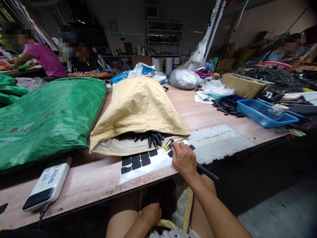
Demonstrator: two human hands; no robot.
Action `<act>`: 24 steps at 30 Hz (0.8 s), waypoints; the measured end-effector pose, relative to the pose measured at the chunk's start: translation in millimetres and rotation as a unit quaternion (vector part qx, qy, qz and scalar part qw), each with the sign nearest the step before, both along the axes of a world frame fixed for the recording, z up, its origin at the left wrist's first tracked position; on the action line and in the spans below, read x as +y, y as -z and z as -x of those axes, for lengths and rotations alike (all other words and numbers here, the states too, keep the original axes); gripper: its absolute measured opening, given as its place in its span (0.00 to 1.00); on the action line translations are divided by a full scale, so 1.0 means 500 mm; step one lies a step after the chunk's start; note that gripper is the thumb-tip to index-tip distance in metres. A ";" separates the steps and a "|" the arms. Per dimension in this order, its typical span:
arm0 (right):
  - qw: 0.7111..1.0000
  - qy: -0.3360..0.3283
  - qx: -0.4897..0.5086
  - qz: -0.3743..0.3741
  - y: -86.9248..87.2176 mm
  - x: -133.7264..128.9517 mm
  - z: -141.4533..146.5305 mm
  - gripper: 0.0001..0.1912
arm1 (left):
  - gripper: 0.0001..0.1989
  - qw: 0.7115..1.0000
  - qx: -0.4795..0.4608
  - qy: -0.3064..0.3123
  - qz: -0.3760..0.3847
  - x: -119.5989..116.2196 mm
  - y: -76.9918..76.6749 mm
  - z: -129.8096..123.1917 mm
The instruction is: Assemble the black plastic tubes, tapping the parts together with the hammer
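My right hand is closed around a small mallet at the table's front edge. Its black handle sticks out to the lower right, and its silver and yellow head lies near the sack's mouth. Under that hand is a white sheet with black rounded-square stickers. A beige woven sack lies open towards me, with several black pen-like parts showing in its mouth. Below the table, my left hand is in shadow between my legs, above a bag of pale pieces; its fingers are hidden.
A green sack fills the left side, behind a white power bank with a cable. Right of the sheet lies a grey plate. Blue trays and heaped black parts stand at the right. Other people sit farther back.
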State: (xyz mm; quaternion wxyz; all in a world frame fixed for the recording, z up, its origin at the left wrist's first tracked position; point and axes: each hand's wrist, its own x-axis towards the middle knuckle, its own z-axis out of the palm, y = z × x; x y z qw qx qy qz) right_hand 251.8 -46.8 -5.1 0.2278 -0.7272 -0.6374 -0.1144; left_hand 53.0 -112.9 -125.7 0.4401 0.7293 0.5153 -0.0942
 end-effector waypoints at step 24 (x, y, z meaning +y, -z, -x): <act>1.000 0.000 0.002 0.000 0.003 0.003 0.001 0.11 | 0.09 0.912 0.026 -0.192 -0.362 0.319 -0.293 -0.026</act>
